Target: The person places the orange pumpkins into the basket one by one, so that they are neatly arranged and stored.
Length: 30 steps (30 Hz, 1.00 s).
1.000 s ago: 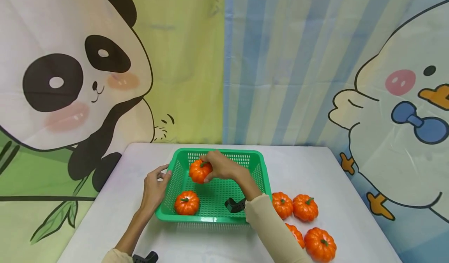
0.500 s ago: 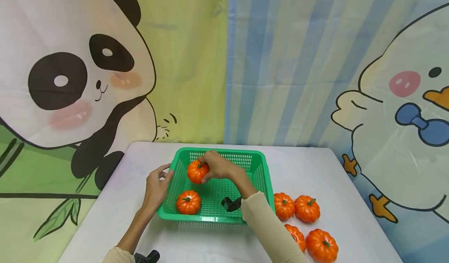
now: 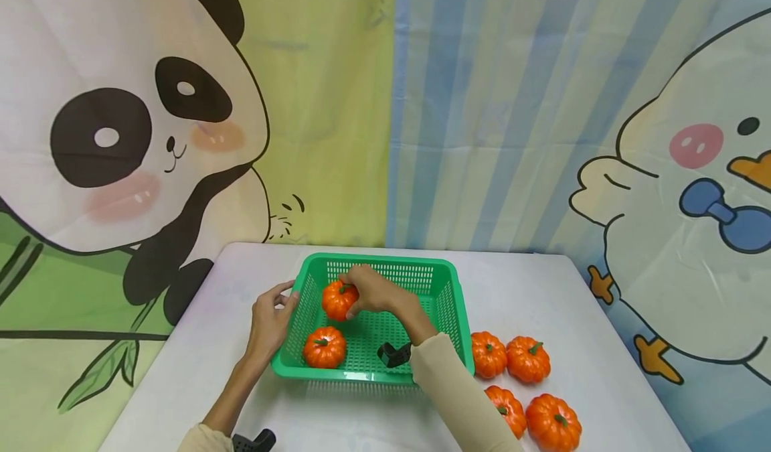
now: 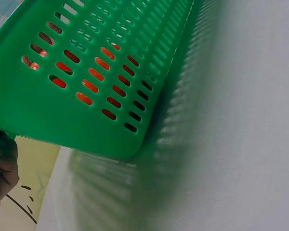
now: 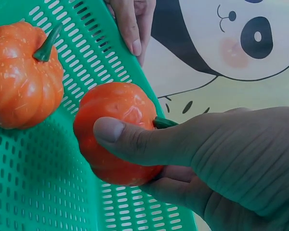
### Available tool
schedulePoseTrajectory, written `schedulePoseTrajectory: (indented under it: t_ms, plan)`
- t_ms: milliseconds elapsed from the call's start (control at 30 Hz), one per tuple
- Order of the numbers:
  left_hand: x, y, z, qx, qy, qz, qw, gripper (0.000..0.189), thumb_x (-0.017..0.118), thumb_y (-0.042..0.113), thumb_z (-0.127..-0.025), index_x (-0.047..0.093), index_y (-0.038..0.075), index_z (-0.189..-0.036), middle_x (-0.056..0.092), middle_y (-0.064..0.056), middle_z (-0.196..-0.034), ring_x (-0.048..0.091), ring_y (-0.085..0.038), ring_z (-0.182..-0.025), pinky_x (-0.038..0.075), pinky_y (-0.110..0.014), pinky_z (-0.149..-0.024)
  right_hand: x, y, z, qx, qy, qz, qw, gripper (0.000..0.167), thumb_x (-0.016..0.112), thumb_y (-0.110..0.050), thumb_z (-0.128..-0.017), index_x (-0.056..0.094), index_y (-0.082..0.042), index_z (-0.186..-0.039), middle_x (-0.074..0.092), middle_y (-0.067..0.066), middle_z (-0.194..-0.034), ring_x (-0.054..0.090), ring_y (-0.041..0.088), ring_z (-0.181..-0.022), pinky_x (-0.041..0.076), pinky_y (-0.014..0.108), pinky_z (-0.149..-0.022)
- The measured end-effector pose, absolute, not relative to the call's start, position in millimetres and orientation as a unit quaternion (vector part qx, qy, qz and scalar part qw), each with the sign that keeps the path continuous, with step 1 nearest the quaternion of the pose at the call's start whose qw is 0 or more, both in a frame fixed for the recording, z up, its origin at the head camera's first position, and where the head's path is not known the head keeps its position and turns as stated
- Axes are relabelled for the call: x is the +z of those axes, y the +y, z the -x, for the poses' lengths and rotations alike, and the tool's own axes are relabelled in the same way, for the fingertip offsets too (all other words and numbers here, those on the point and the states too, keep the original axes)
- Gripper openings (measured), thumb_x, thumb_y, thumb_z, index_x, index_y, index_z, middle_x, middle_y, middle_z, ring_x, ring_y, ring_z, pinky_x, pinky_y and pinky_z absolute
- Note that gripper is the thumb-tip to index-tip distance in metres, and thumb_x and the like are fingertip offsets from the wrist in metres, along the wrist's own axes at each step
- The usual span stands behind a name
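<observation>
A small orange pumpkin (image 3: 339, 300) with a green stem is in my right hand (image 3: 375, 289), inside the back left part of a green plastic basket (image 3: 391, 375). In the right wrist view, my thumb (image 5: 135, 140) lies across the pumpkin's side and the fingers curl under it. Another pumpkin (image 3: 324, 347) sits on the basket floor at the front left. At the basket's left rim, my left hand (image 3: 269, 318) holds the edge between thumb and fingers. Through the basket's slots, orange shows in the left wrist view, where the left hand (image 4: 2, 166) is only partly visible.
Several more pumpkins stand on the white table right of the basket, among them a front one (image 3: 553, 422) and a back one (image 3: 528, 359). One pumpkin (image 3: 507, 410) is partly hidden by the right sleeve (image 3: 458, 392). Cartoon-printed curtains (image 3: 325, 137) hang behind the table.
The right hand has moved slightly left and lowered the pumpkin toward the basket floor. The left hand keeps its place at the rim. The head view has shifted a little.
</observation>
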<state>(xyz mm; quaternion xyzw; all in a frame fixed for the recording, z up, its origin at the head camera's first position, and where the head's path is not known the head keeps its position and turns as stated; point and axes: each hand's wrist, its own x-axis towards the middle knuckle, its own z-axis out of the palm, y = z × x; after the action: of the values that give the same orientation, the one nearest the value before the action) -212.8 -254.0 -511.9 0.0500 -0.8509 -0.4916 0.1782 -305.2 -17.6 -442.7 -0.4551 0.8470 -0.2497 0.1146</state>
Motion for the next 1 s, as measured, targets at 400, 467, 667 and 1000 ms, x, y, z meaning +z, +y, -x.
schedulePoseTrajectory:
  t_ms: [400, 467, 667, 1000]
  plan:
    - [-510.9, -253.1, 214.2, -0.492, -0.851, -0.051, 0.178, 0.039, 0.064, 0.017, -0.111, 0.067, -0.005, -0.144, 0.076, -0.022, -0.088, 0.072, -0.008, -0.056, 0.055, -0.022, -0.057, -450.6, -26.1, 311.4, -0.248, 0.849, 0.456, 0.104, 0.033, 0.101, -0.012, -0.077, 0.078, -0.006, -0.099, 0.08, 0.007, -0.1, 0.061, 0.009, -0.082, 0.052, 0.018, -0.077]
    - [-511.2, -253.5, 213.7, -0.491, -0.851, -0.05, 0.177, 0.04, 0.064, 0.017, -0.111, 0.067, -0.005, -0.144, 0.076, -0.022, -0.088, 0.072, -0.008, -0.057, 0.055, -0.022, -0.058, -452.4, -27.2, 312.4, -0.246, 0.85, 0.455, 0.106, 0.033, 0.101, -0.012, -0.076, 0.077, -0.006, -0.098, 0.079, 0.006, -0.098, 0.058, 0.008, -0.08, 0.051, 0.018, -0.075]
    - [-510.3, -253.1, 213.7, -0.496, -0.85, -0.054, 0.171, 0.04, 0.064, 0.018, -0.111, 0.066, -0.005, -0.145, 0.075, -0.021, -0.087, 0.073, -0.006, -0.057, 0.056, -0.022, -0.057, -454.4, -29.3, 312.5, -0.246, 0.853, 0.445, 0.115, 0.031, 0.102, -0.011, -0.076, 0.078, -0.005, -0.095, 0.082, 0.01, -0.104, 0.067, 0.012, -0.084, 0.052, 0.017, -0.077]
    - [-508.5, -253.0, 213.2, -0.499, -0.849, -0.057, 0.164, 0.04, 0.064, 0.018, -0.111, 0.066, -0.005, -0.145, 0.075, -0.021, -0.086, 0.073, -0.005, -0.057, 0.056, -0.022, -0.057, -517.6, -38.3, 354.1, -0.2, 0.848, 0.486, 0.064, 0.041, 0.105, -0.03, -0.073, 0.075, -0.013, -0.096, 0.077, 0.001, -0.094, 0.068, 0.013, -0.084, 0.058, 0.025, -0.078]
